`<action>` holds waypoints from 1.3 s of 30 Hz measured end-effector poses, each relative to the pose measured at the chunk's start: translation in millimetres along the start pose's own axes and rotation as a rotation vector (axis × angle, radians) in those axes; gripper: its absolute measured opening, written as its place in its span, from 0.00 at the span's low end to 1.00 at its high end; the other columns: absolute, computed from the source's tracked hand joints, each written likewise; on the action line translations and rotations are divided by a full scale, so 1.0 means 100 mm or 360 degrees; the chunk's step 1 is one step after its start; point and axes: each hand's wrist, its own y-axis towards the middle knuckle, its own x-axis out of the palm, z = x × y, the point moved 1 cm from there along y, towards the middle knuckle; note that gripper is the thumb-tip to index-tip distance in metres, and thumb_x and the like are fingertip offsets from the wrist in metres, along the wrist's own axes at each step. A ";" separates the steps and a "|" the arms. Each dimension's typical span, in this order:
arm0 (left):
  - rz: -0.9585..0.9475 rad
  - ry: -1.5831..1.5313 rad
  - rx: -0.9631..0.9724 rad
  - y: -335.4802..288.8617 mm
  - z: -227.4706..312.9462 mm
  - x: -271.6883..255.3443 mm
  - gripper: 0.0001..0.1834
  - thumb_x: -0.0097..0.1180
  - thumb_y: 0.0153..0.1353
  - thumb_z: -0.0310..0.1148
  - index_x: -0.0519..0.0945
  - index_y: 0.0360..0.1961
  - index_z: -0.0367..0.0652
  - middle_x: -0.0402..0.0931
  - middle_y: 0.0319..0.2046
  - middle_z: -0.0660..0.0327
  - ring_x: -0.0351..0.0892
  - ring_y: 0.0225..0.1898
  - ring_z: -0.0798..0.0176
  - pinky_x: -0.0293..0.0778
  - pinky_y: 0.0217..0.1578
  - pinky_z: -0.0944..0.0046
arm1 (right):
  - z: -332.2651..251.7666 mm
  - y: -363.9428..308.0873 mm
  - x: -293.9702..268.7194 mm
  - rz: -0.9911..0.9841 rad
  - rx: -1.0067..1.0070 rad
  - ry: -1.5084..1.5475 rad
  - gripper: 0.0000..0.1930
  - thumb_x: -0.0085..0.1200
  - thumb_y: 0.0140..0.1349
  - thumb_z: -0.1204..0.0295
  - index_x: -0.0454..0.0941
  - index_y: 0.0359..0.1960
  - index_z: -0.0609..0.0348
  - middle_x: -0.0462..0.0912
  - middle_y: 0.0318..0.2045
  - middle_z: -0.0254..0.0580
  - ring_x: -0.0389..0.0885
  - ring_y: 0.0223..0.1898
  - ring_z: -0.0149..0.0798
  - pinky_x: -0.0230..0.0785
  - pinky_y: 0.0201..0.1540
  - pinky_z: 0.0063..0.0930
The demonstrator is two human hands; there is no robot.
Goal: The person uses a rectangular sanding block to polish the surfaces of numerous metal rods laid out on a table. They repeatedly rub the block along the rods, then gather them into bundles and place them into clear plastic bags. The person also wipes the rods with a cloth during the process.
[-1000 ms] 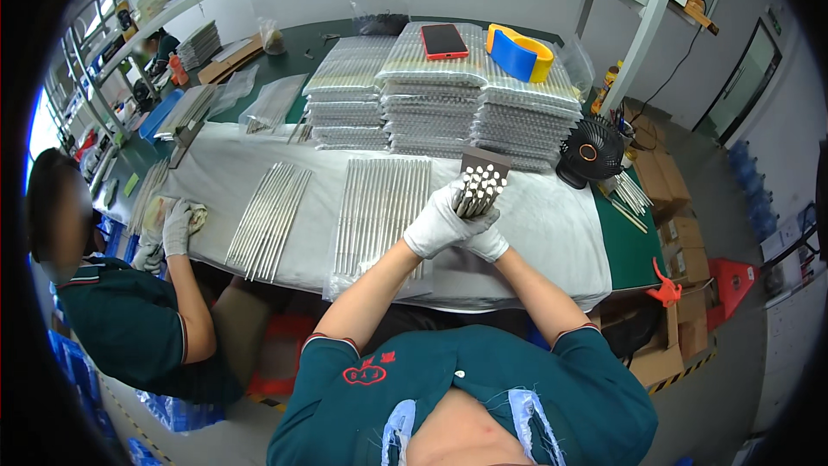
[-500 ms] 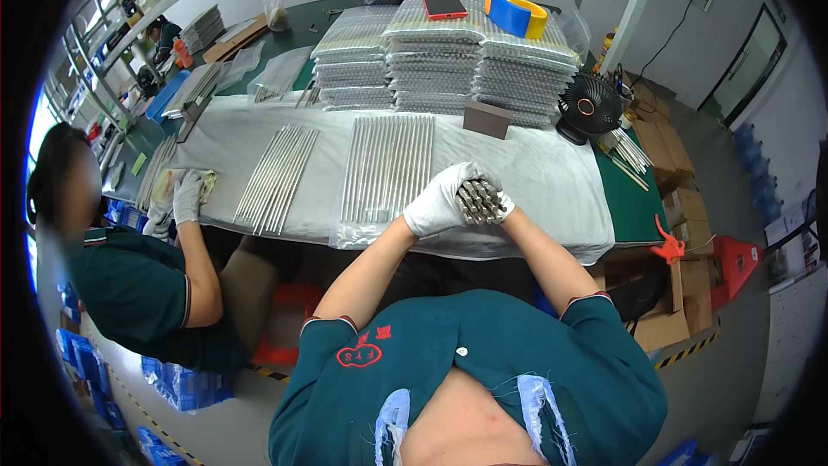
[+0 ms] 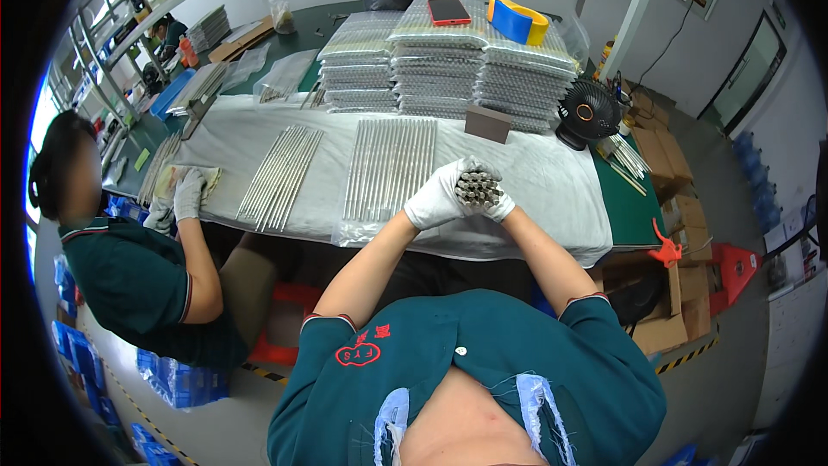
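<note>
Both my hands, in white gloves, are closed around a bundle of slim metal rods (image 3: pixel 479 189) above the front of the table. The rods' ends face up toward me. My left hand (image 3: pixel 436 198) wraps the bundle's left side. On its right side is my right hand (image 3: pixel 502 207), partly hidden by the rods. Just left of my hands, a flat row of silver rods (image 3: pixel 391 168) lies on a clear plastic sheet (image 3: pixel 355 233). Farther left, a looser group of rods (image 3: pixel 280 177) rests on the white cloth (image 3: pixel 543 173).
Stacks of bubble-wrapped packs (image 3: pixel 438 78) stand at the back, with a phone (image 3: pixel 448 11) and a blue and yellow tape ring (image 3: pixel 517 21) on top. A dark block (image 3: pixel 487 124) and a black fan (image 3: pixel 590 112) sit at right. A co-worker (image 3: pixel 138 285) handles a cloth at left.
The rod bundle has tilted in my hands, so its ends face me more squarely and look more even. My grip stays around it. The whole view has shifted slightly.
</note>
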 end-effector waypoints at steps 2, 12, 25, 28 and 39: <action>0.0023 -0.0037 -0.0028 -0.03 -0.01 -0.02 0.23 0.71 0.48 0.27 0.79 0.48 0.41 0.80 0.43 0.60 0.80 0.45 0.62 0.75 0.52 0.63 | -0.10 0.06 -0.03 -0.0031 0.0727 0.0803 0.25 0.65 0.55 0.73 0.74 0.56 0.54 0.78 0.53 0.36 0.77 0.54 0.34 0.70 0.60 0.31; 0.0000 -0.0128 -0.0135 -0.15 -0.09 0.02 0.23 0.71 0.51 0.30 0.78 0.48 0.40 0.80 0.40 0.58 0.80 0.45 0.61 0.75 0.48 0.61 | -1.00 0.07 -0.88 0.0683 0.2417 0.1901 0.31 0.57 0.65 0.51 0.69 0.62 0.59 0.77 0.56 0.49 0.76 0.58 0.43 0.74 0.57 0.33; -0.0496 0.1492 0.0408 -0.10 0.17 0.47 0.21 0.64 0.45 0.37 0.80 0.44 0.50 0.79 0.37 0.61 0.77 0.50 0.56 0.61 0.59 0.36 | -0.73 0.10 -0.45 0.0515 0.2414 0.3498 0.22 0.53 0.64 0.62 0.73 0.57 0.59 0.80 0.50 0.48 0.79 0.52 0.45 0.73 0.57 0.43; -0.0173 0.1722 0.0456 0.03 0.27 0.30 0.30 0.64 0.45 0.35 0.76 0.54 0.49 0.75 0.50 0.56 0.72 0.59 0.52 0.60 0.61 0.35 | -0.31 0.21 -0.64 0.0410 0.2073 0.3658 0.26 0.60 0.54 0.72 0.73 0.57 0.57 0.80 0.45 0.43 0.80 0.47 0.39 0.74 0.56 0.38; 0.0487 0.0340 -0.0229 0.61 0.16 -0.31 0.43 0.73 0.52 0.41 0.65 0.65 0.36 0.77 0.52 0.48 0.78 0.54 0.51 0.72 0.57 0.58 | -0.25 0.93 -0.67 0.0305 0.1339 0.1181 0.35 0.75 0.47 0.65 0.73 0.57 0.58 0.81 0.44 0.34 0.79 0.43 0.29 0.75 0.48 0.27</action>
